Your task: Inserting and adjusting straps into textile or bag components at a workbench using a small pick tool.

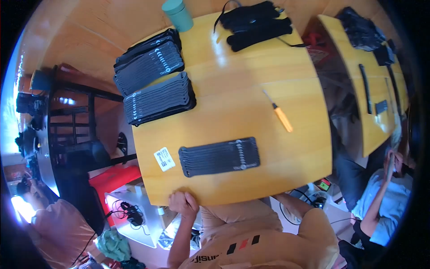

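Note:
My left hand [183,202] rests at the near edge of the yellow table [242,190], fingers curled into a fist with nothing visible in it. My right forearm [292,204] runs toward the table's underside, and the hand is hidden below the edge. In front of me lies a fanned stack of flat dark strips [210,158] with pale printed marks, touched by neither hand. Beside it, nearest my left hand, is a small white printed card [164,159]. A screwdriver [282,117] with an orange handle lies farther right.
Two more piles of dark strips, a nearer one [159,99] and a farther one [150,65], sit at the table's left. A green canister [178,15] and black fabric bundles [257,27] are at the back. On the right, a person in blue [385,197] sits by another table [354,85].

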A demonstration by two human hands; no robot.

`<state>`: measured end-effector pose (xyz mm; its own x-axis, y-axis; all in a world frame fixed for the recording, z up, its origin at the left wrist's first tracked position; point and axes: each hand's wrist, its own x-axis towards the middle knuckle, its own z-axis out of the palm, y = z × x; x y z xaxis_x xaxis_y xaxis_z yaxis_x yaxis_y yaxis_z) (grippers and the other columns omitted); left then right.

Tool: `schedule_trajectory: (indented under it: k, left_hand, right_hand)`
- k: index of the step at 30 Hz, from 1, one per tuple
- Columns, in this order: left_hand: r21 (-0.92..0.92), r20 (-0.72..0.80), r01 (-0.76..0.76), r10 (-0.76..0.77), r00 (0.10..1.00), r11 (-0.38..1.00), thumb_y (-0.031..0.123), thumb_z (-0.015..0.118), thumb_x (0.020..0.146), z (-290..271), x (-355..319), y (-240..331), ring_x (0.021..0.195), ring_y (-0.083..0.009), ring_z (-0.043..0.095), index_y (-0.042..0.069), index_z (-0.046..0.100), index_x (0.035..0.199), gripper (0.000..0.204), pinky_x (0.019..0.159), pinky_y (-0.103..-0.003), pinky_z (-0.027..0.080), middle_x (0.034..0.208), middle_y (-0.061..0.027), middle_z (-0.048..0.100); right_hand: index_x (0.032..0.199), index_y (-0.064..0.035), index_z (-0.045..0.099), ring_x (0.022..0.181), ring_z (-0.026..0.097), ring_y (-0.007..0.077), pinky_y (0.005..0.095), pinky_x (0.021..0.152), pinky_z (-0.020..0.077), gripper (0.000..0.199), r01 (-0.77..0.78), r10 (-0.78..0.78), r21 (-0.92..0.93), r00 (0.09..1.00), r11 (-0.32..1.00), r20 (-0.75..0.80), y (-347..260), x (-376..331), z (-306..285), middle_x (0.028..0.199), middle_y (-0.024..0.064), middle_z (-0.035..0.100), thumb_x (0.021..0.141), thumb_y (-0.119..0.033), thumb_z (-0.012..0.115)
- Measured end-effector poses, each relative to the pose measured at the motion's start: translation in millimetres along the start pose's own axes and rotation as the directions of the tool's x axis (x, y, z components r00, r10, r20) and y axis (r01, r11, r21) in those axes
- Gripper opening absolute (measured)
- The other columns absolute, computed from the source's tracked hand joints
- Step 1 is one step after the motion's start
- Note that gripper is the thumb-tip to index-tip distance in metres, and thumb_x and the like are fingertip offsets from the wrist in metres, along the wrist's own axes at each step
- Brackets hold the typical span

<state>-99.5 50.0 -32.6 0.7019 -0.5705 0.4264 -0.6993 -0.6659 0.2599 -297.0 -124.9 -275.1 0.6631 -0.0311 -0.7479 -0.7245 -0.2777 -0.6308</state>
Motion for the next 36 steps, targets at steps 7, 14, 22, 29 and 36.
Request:
schedule_trajectory:
  k: [7,14,22,29,36]
  left_hand:
    - [-0.005,-0.138,0.038,-0.038,0.99,0.999,0.011,0.049,0.077,1.7,-4.2,-24.8,0.051,-0.0282,0.045,0.006,0.042,0.057,0.022,0.05,-0.039,0.032,0.054,-0.0112,0.043]
    - [-0.047,-0.168,0.025,-0.032,0.985,0.999,0.012,0.051,0.077,3.1,-3.5,-21.4,0.053,-0.0279,0.046,0.007,0.045,0.058,0.021,0.05,-0.04,0.032,0.055,-0.0106,0.046]
    - [-0.102,-0.214,0.053,-0.074,0.974,0.993,0.016,0.052,0.078,-1.8,-8.5,-20.6,0.054,-0.0304,0.048,0.008,0.045,0.058,0.023,0.053,-0.041,0.034,0.056,-0.0107,0.048]
    - [-0.104,-0.241,0.052,-0.076,0.968,0.993,0.015,0.055,0.075,4.1,-8.1,-24.7,0.055,-0.028,0.049,0.009,0.046,0.058,0.02,0.051,-0.04,0.033,0.056,-0.0103,0.048]
    - [-0.151,-0.229,0.057,-0.091,0.969,0.987,0.013,0.053,0.076,3.7,-7.9,-22.2,0.054,-0.0303,0.048,0.006,0.044,0.057,0.022,0.052,-0.041,0.033,0.055,-0.0116,0.046]
  right_hand:
    - [0.095,-0.0088,0.062,0.071,0.061,0.0192,0.0336,0.059,0.0507,0.025,-0.106,0.106,0.037,0.994,0.994,0.0,-11.4,-84.5,-98.1,0.087,0.0062,0.064,0.072,-0.016,0.055]
    - [0.087,-0.0062,0.067,0.053,0.053,0.0102,0.0212,0.043,0.0426,0.031,0.122,-0.122,0.043,0.992,0.992,-0.006,-151.2,-249.3,-126.7,0.081,0.0039,0.062,0.065,0.001,0.047]
    - [0.088,0.0004,0.066,0.055,0.051,0.008,0.0191,0.041,0.0383,0.025,0.794,-0.668,-0.073,0.454,0.603,-0.589,-223.0,-320.1,-188.7,0.084,0.0075,0.061,0.071,0.0,0.048]
    - [0.103,-0.0024,0.061,0.058,0.047,0.007,0.0176,0.054,0.0399,0.032,0.72,-0.71,-0.35,0.275,0.599,-0.648,-345.4,-294.6,-285.3,0.098,0.006,0.058,0.077,0.001,0.042]
    - [0.104,-0.0071,0.061,0.091,0.059,0.0243,0.0303,0.08,0.0451,0.033,0.342,-0.711,-0.631,0.442,0.697,-0.546,-241.0,-168.8,-329.4,0.095,0.0141,0.063,0.076,-0.002,0.044]
